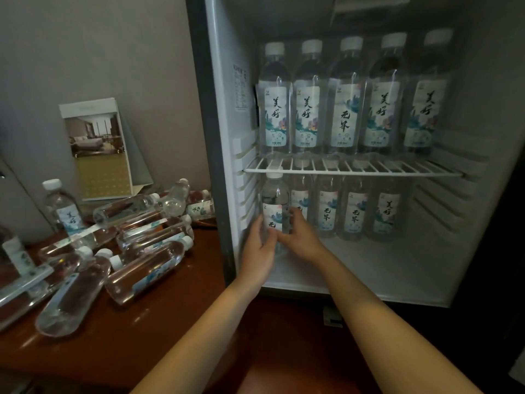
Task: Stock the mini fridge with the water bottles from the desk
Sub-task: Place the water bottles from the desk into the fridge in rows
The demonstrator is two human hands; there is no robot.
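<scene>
The left hand point(260, 247) and right hand point(299, 237) clasp a clear, white-capped plastic bottle point(274, 201) upright at centre frame in the fridge point(224, 109), under its wire shelf point(369, 170). Loose bottles point(147, 268) lie heaped on the glossy reddish-wood worktop point(170, 314), lower left.

bottle labels point(275, 115) 美好, apparently 无界

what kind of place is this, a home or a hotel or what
Probably a hotel guest room: a mini fridge holding rows of identical labelled water bottles, and a card picturing a furnished bedroom standing on the wooden desk.
</scene>
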